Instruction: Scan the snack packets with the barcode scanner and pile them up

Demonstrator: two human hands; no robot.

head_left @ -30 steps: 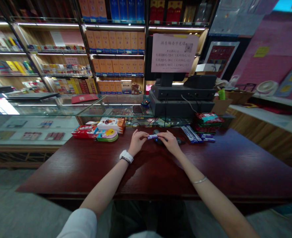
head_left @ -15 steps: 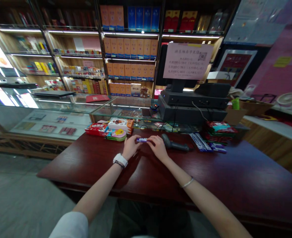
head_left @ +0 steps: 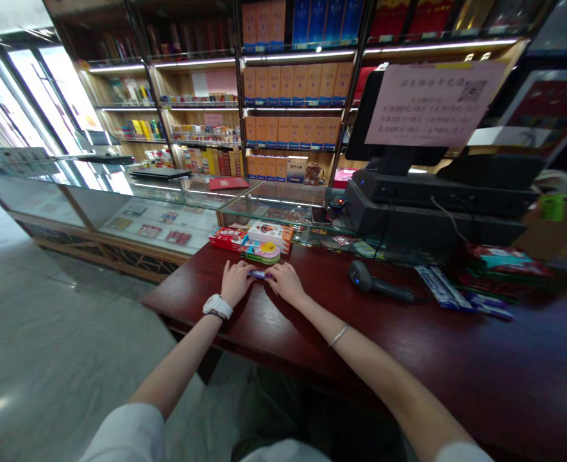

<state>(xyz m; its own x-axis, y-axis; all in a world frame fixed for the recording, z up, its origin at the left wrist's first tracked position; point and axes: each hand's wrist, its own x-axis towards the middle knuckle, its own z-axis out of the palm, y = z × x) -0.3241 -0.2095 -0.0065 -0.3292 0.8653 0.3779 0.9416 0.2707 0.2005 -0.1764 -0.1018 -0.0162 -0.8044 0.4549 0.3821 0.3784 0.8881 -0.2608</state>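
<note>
i see the left hand and right hand each pinching 1 end of a small purple pack at the red table by the bright boxes, and i think it is light, slippery, best held at its 2 ends.

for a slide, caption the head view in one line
Left hand and right hand hold a small purple packet at a dark red counter, barcode scanner nearby.
</note>
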